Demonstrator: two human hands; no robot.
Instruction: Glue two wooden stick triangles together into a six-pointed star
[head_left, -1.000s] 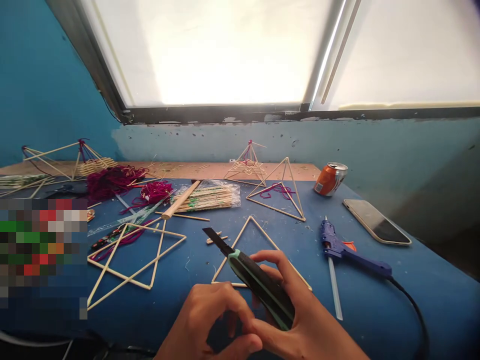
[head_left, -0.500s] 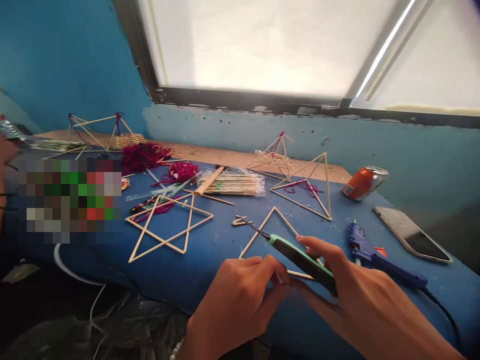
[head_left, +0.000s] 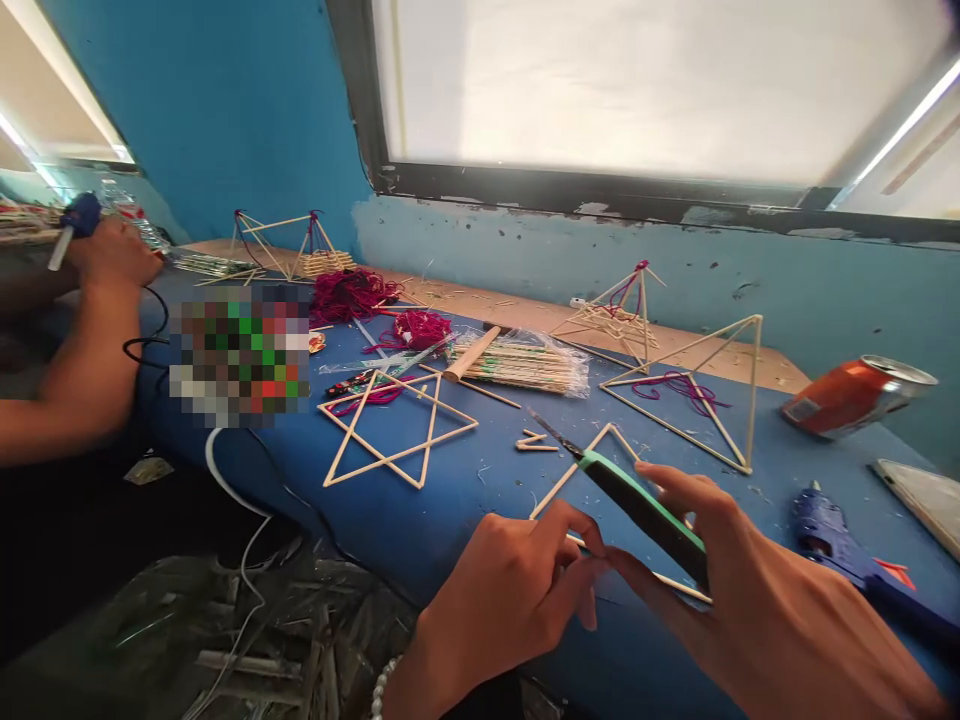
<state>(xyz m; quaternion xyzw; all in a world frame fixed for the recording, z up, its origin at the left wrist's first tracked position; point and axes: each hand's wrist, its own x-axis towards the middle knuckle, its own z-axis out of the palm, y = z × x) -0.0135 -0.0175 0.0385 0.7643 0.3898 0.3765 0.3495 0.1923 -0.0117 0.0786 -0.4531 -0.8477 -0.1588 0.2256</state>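
My right hand grips a utility knife with a green and black handle, its thin blade pointing away to the upper left. My left hand is closed in a pinch, thumb and forefinger together against my right thumb; whatever lies between them is hidden. Beneath both hands is a triangle of thin wooden sticks, its lower part partly covered. Short cut stick pieces lie just beyond the blade tip. A flat six-pointed star of sticks rests to the left.
At right are a blue glue gun, an orange can and a phone. Behind stand stick frames, bagged sticks and magenta yarn. Far left, another person's hand holds a glue gun.
The view has swung left, so things on the table sit farther right. The other person's arm and glue gun have come into view. My right hand still holds the knife.
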